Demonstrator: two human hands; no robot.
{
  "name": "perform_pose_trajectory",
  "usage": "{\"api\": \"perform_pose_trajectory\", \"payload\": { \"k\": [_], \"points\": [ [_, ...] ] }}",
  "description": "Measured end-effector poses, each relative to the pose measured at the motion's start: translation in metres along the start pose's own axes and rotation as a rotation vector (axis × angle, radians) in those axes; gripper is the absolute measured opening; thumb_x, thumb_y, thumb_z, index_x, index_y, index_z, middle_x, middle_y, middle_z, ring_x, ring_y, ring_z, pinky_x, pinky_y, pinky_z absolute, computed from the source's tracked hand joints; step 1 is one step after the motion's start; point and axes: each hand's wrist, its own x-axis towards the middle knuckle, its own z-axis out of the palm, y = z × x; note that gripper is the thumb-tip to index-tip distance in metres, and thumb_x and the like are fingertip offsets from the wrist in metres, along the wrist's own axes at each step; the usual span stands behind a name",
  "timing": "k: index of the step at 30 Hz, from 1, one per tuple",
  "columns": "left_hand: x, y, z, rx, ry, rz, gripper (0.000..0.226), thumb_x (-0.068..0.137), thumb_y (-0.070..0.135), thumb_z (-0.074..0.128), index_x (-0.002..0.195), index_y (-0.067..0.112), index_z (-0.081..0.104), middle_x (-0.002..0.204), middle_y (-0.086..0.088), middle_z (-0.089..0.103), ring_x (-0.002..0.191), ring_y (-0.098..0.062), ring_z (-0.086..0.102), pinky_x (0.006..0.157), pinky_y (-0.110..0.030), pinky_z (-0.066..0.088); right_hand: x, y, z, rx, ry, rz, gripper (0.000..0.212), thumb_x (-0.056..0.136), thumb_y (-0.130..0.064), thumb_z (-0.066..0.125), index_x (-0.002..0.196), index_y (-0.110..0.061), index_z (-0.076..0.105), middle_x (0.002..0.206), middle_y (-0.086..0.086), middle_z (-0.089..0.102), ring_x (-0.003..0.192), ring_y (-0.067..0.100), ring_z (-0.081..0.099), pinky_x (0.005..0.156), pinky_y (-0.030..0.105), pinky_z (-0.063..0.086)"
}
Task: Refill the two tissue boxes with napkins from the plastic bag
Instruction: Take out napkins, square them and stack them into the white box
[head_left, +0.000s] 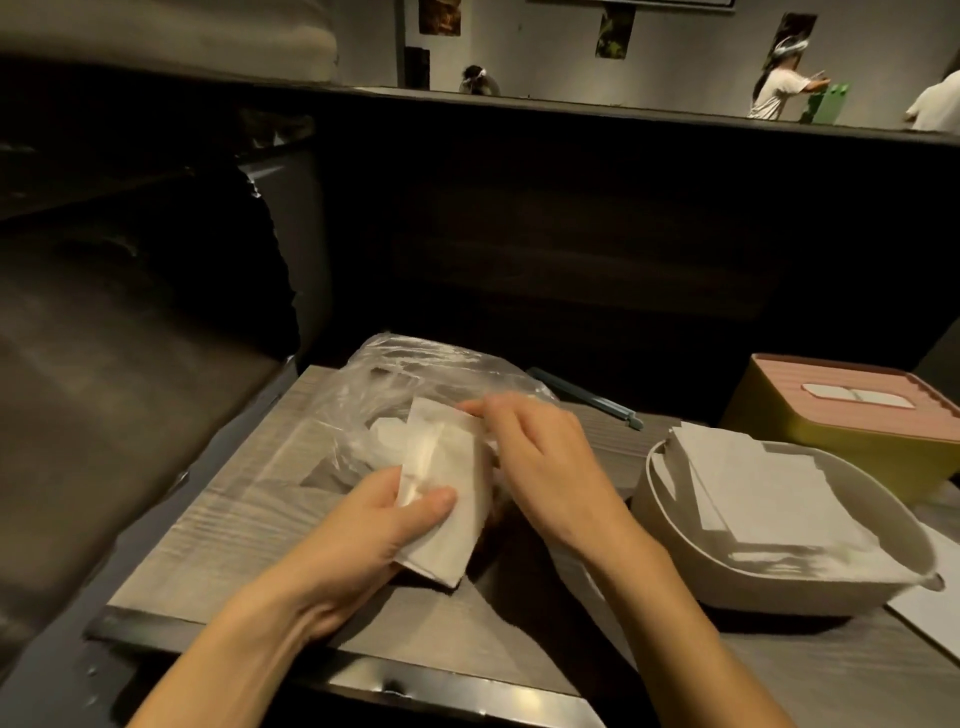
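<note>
A stack of white napkins (452, 499) is held above the table in front of the clear plastic bag (395, 379). My left hand (374, 530) grips the stack's lower end, thumb on top. My right hand (540, 457) pinches the stack's upper edge. To the right, an open cream tissue box (779, 587) holds a pile of napkins (758, 488). Behind it stands a yellow tissue box with a pink lid (852, 410), closed, a napkin showing in its slot.
The grey wooden table (260, 519) has a metal front edge. A blue pen-like object (592, 400) lies behind the bag. A dark bench seat fills the left. White paper (930, 597) lies at the right edge. People stand far behind the partition.
</note>
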Motion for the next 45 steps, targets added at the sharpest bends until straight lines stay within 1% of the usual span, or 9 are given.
{"api": "perform_pose_trajectory", "payload": {
  "k": [3, 6, 11, 18, 23, 27, 33, 40, 45],
  "points": [
    [-0.002, -0.004, -0.002, 0.04, -0.013, -0.032, 0.026, 0.099, 0.012, 0.059, 0.117, -0.005, 0.065, 0.096, -0.023, 0.071, 0.08, -0.027, 0.067, 0.067, -0.034, 0.056, 0.042, -0.003, 0.007, -0.385, -0.249, 0.026, 0.035, 0.108, -0.02, 0.043, 0.133, -0.024, 0.068, 0.138, -0.001, 0.065, 0.128, 0.016, 0.057, 0.107, 0.037, 0.047],
    [0.001, -0.007, -0.002, 0.092, 0.007, -0.037, 0.02, 0.103, 0.009, 0.055, 0.113, -0.004, 0.066, 0.09, -0.018, 0.073, 0.075, -0.023, 0.069, 0.063, -0.032, 0.055, 0.076, -0.002, 0.029, -0.558, -0.392, 0.017, 0.039, 0.102, -0.012, 0.056, 0.139, -0.022, 0.064, 0.141, 0.004, 0.063, 0.132, 0.024, 0.056, 0.105, 0.036, 0.047],
    [0.005, -0.006, -0.002, 0.205, -0.017, -0.023, 0.015, 0.102, 0.01, 0.059, 0.111, 0.003, 0.069, 0.091, -0.007, 0.075, 0.078, -0.014, 0.068, 0.073, -0.031, 0.05, 0.098, -0.003, 0.051, -0.666, -0.483, 0.031, 0.05, 0.095, -0.043, 0.068, 0.136, -0.016, 0.058, 0.13, 0.009, 0.064, 0.119, 0.029, 0.06, 0.095, 0.04, 0.05],
    [0.004, -0.002, 0.0, 0.255, -0.059, 0.001, 0.016, 0.101, 0.002, 0.056, 0.095, 0.01, 0.069, 0.077, 0.003, 0.07, 0.07, -0.005, 0.063, 0.066, -0.021, 0.048, 0.096, -0.004, 0.07, -0.621, -0.41, 0.127, 0.044, 0.094, -0.043, 0.069, 0.133, -0.027, 0.057, 0.133, 0.005, 0.059, 0.119, 0.026, 0.058, 0.092, 0.037, 0.047],
    [0.005, 0.002, -0.002, 0.284, -0.065, -0.003, 0.013, 0.097, 0.016, 0.063, 0.097, 0.006, 0.071, 0.086, -0.008, 0.073, 0.078, -0.016, 0.067, 0.072, -0.034, 0.051, 0.086, -0.019, 0.056, -0.548, -0.311, 0.118, 0.034, 0.093, -0.026, 0.068, 0.123, -0.015, 0.057, 0.128, 0.011, 0.056, 0.114, 0.03, 0.059, 0.081, 0.033, 0.043],
    [0.012, 0.002, 0.001, 0.289, 0.055, -0.016, 0.013, 0.102, 0.007, 0.058, 0.106, 0.003, 0.069, 0.1, -0.017, 0.077, 0.094, -0.029, 0.075, 0.091, -0.049, 0.057, 0.063, -0.04, 0.039, -0.711, -0.038, -0.133, 0.024, 0.095, -0.011, 0.059, 0.119, -0.011, 0.058, 0.116, 0.014, 0.066, 0.105, 0.036, 0.063, 0.077, 0.039, 0.044],
    [0.01, 0.005, 0.006, 0.023, 0.123, 0.072, 0.016, 0.102, 0.004, 0.053, 0.104, 0.001, 0.069, 0.081, -0.018, 0.07, 0.068, -0.026, 0.066, 0.053, -0.034, 0.053, 0.018, -0.014, 0.002, -0.063, 0.18, -0.094, 0.032, 0.091, -0.03, 0.079, 0.116, -0.031, 0.059, 0.102, -0.016, 0.067, 0.09, 0.003, 0.067, 0.074, 0.027, 0.06],
    [0.012, 0.007, 0.017, -0.155, 0.082, 0.122, 0.025, 0.103, 0.013, 0.051, 0.121, 0.007, 0.067, 0.104, -0.021, 0.077, 0.087, -0.033, 0.074, 0.058, -0.033, 0.058, -0.004, 0.024, 0.001, 0.485, 0.197, 0.147, 0.023, 0.095, -0.017, 0.073, 0.116, -0.021, 0.064, 0.104, -0.005, 0.073, 0.094, 0.015, 0.075, 0.071, 0.032, 0.064],
    [0.013, 0.006, 0.011, -0.254, 0.026, 0.11, 0.033, 0.102, 0.023, 0.052, 0.131, 0.011, 0.062, 0.114, -0.02, 0.075, 0.092, -0.033, 0.075, 0.07, -0.038, 0.063, -0.006, 0.027, 0.001, 0.587, 0.193, 0.208, 0.013, 0.097, -0.013, 0.069, 0.11, -0.014, 0.067, 0.101, 0.001, 0.074, 0.08, 0.02, 0.075, 0.072, 0.031, 0.064]
  ]
}}
